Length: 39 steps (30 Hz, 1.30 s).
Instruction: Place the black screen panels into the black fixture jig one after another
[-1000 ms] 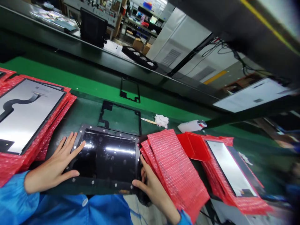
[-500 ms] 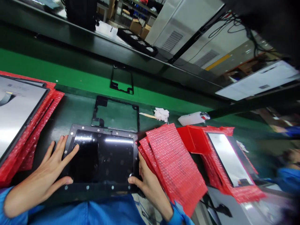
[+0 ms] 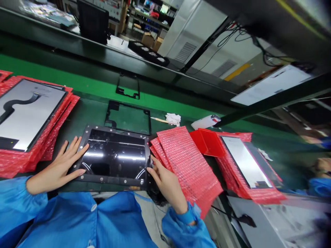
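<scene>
- One dark screen panel (image 3: 117,151) is lying on the green bench (image 3: 89,112), eight o'clock from view centre.
- Left hand (image 3: 62,166) is resting at panel's nine, fingers splayed.
- Right hand (image 3: 167,179) is touching its edge at four; pinching or not, can't tell, fingers partly hidden.
- Two black frames (image 3: 112,106) are lying at twelve.
- Blurred co-worker's sleeve (image 3: 321,186) is showing at three.
</scene>
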Tool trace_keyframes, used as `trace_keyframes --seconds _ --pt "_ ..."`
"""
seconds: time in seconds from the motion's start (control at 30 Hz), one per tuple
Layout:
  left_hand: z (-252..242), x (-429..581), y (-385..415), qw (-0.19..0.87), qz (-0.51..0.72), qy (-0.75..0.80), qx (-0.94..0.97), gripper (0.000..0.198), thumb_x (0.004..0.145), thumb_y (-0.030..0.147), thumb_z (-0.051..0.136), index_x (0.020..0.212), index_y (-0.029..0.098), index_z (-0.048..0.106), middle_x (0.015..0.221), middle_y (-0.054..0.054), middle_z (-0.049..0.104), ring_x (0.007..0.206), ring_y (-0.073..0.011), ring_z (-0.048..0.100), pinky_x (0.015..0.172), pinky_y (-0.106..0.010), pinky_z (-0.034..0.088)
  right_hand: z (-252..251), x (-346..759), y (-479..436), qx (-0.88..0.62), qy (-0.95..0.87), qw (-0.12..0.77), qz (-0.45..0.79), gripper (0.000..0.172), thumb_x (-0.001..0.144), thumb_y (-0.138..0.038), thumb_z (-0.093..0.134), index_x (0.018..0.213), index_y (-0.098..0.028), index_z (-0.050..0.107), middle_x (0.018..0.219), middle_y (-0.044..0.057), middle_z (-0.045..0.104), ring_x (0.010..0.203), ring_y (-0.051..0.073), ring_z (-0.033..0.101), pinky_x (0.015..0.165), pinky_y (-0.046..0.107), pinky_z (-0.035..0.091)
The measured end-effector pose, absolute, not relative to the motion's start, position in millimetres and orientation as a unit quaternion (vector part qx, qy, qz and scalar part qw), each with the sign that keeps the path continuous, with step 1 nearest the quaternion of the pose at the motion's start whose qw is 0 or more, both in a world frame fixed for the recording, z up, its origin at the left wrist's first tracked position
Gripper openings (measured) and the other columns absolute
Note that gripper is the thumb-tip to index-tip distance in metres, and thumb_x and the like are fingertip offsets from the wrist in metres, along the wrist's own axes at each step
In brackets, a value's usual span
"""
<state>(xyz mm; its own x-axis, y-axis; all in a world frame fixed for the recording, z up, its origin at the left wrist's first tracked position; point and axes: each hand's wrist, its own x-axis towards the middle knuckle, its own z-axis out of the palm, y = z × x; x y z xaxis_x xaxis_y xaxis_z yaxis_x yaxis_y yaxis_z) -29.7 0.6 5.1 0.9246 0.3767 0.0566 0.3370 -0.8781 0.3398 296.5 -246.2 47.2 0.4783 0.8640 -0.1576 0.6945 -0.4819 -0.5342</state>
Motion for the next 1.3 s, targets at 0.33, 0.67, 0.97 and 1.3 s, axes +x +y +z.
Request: trace_keyframes --seconds 0.33,0.67,0.97,1.3 --pt "0 -15 -24 0.004 0.097 0.285 0.954 0.071 0.099 0.059 0.030 0.153 0.014 0.020 0.156 -0.007 0.008 0.146 -0.0298 0.005 0.118 -0.056 0.011 41 291 -150 -0.716 -0.614 0.309 0.124 0.033 0.105 -0.038 0.040 0.134 -0.023 0.049 0.131 0.002 0.052 0.123 0.018 0.046 0.106 0.035 0.035" --pt "8 -15 -31 -0.022 0.095 0.296 0.950 0.079 0.096 0.065 0.029 0.152 0.009 0.022 0.156 -0.010 0.007 0.145 -0.0338 0.003 0.115 -0.062 0.004 29 284 -100 -0.667 -0.715 0.206 0.039 0.047 0.091 -0.009 0.029 0.135 -0.013 0.047 0.116 0.009 0.058 0.108 0.025 0.051 0.086 0.044 0.041" --pt "9 -20 -14 0.330 0.139 0.340 0.870 0.052 0.105 0.044 0.012 0.148 0.028 0.035 0.154 0.007 0.018 0.147 -0.0147 0.000 0.123 -0.043 -0.003 36 307 -80 -0.639 -0.624 0.345 0.290 0.039 0.088 -0.032 0.048 0.122 -0.015 0.054 0.103 0.009 0.058 0.090 0.021 0.057 0.089 0.039 0.044" --pt "26 11 -43 0.438 0.285 0.329 0.786 0.042 0.096 0.050 0.049 0.123 0.019 0.042 0.152 -0.006 0.026 0.147 -0.0225 0.007 0.121 -0.045 0.012 102 309 -98 -0.635 -0.596 0.346 0.350 0.035 0.089 -0.046 0.059 0.109 -0.017 0.061 0.105 0.008 0.064 0.089 0.022 0.062 0.083 0.035 0.048"
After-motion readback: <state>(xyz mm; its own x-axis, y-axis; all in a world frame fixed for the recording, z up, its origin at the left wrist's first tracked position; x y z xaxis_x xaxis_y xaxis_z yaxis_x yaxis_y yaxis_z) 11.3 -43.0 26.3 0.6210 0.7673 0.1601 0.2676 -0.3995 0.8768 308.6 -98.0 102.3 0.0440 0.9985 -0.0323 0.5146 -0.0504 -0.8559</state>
